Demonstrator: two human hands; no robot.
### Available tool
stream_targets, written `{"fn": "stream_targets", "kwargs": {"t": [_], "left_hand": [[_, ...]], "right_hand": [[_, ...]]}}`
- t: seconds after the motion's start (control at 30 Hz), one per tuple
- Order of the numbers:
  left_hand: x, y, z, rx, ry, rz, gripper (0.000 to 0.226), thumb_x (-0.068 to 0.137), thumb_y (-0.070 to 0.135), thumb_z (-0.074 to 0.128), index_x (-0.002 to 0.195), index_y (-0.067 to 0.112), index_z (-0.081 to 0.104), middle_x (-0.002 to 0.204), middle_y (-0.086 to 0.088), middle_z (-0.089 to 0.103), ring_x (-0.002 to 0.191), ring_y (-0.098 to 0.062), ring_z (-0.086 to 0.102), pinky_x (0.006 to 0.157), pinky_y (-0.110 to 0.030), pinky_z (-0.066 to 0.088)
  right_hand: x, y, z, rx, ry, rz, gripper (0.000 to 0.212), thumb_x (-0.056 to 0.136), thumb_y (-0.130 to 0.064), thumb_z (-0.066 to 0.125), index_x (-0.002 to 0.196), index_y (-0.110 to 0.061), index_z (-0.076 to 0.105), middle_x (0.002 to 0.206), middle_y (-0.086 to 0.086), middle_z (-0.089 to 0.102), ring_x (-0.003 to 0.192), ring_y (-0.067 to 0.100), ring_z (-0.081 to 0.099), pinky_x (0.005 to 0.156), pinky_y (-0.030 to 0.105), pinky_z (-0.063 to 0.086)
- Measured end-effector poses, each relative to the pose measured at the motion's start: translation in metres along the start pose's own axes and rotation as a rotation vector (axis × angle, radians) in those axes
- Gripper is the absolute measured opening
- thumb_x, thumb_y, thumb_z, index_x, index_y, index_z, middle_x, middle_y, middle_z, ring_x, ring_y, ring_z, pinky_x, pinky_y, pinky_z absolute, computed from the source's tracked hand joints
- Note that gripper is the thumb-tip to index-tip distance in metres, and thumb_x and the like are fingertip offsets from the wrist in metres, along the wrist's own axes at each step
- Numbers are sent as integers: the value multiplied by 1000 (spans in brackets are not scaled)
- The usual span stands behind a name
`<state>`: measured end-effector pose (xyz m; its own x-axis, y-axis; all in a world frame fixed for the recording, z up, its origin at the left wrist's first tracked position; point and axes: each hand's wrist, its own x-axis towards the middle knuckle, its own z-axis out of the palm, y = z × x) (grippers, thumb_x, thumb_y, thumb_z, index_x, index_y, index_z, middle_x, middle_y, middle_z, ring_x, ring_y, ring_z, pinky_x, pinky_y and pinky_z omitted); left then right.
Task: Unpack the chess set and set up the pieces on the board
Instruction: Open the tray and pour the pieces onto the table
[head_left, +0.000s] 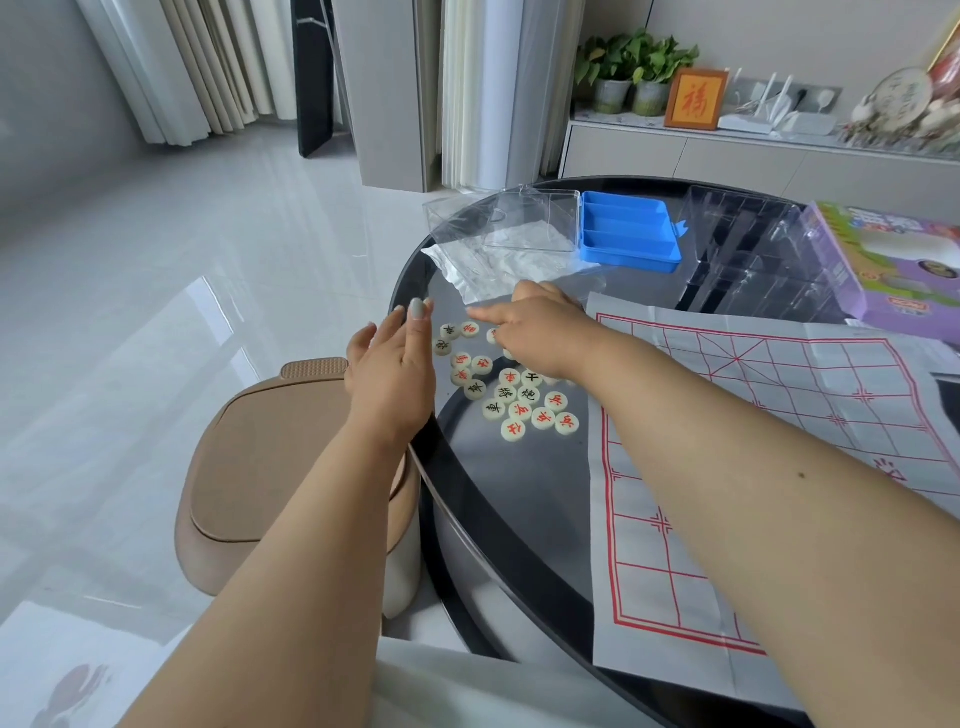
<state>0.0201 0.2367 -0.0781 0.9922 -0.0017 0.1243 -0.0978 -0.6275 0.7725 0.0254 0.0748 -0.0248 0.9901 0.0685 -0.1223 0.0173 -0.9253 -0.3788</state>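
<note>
Several cream round chess pieces (511, 400) with red or black characters lie loose on the dark round table (467, 499), left of the paper board. The paper board (753, 467), grey with a red grid, is spread flat on the table's right half and carries no pieces. My left hand (392, 364) stands on edge at the table's left rim, fingers straight, beside the pile. My right hand (540, 332) lies over the pile's far side, index finger pointing left, the other fingers curled over pieces that it hides.
A blue compartment tray (628, 234) and its clear lid (535, 218) sit at the back on a crumpled plastic bag (467, 270). A clear plastic insert (748, 249) and a purple game box (893, 265) lie at the right. A tan stool (270, 467) stands left of the table.
</note>
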Motion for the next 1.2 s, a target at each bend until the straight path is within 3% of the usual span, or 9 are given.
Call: {"fn": "stream_targets", "kwargs": {"t": [0.1,0.27,0.37,0.47,0.87,0.93,1.07,1.13,1.2], "left_hand": [[-4,2,-3,4,17,20,76,88,67,-1,130,36,54,147,12,38,141,-17,10,115,-42,10],[-7,1,-1,60,-80,-6,66,93,57,1,131,40,52,148,16,35,141,-17,10,112,-42,7],[-7,1,1,72,-81,1,69,91,59,-1,131,40,52,149,15,34,141,-17,9,113,-43,7],[-7,1,0,74,-82,12,76,84,64,-3,131,41,51,150,14,33,142,-18,8,114,-44,8],[-7,2,0,127,-124,15,79,82,67,-5,131,41,51,152,15,27,143,-19,5,112,-47,6],[-6,0,3,123,-43,48,67,89,67,0,122,41,53,141,12,43,139,-24,16,110,-46,16],[-6,0,4,137,162,82,57,87,65,2,66,26,38,88,8,53,115,-26,39,93,-43,33],[-7,1,4,139,161,90,66,90,62,3,66,22,50,90,6,58,114,-26,38,90,-39,32],[-8,2,6,148,136,115,70,96,56,10,85,17,67,105,7,62,119,-23,35,90,-35,25]], "right_hand": [[2,4,0,-24,-46,30,52,94,-21,29,133,-52,43,126,4,38,130,26,28,108,38,28],[-3,12,3,150,-85,-19,48,95,-11,32,133,-33,53,90,-4,40,117,32,43,88,27,35],[6,25,-2,128,84,92,48,93,-21,31,133,-40,51,119,2,46,125,27,38,102,36,35],[8,25,-5,-57,1,138,52,93,-23,27,137,-46,41,138,6,36,132,28,28,107,40,29],[-8,13,2,-27,-58,-63,48,97,-16,29,134,-38,49,104,-3,33,125,26,34,106,36,30],[-5,18,1,31,-13,-36,49,95,-14,31,134,-36,50,106,-2,37,124,26,35,103,36,32],[6,32,-1,-52,69,23,50,94,-20,35,139,-39,43,123,4,43,128,23,31,105,35,28],[15,32,-6,-99,140,-4,41,95,-27,46,135,-36,49,120,2,47,124,23,35,102,35,29],[24,29,-11,-168,148,-42,36,90,-38,60,126,-34,59,115,0,54,120,21,41,98,35,32]]}}
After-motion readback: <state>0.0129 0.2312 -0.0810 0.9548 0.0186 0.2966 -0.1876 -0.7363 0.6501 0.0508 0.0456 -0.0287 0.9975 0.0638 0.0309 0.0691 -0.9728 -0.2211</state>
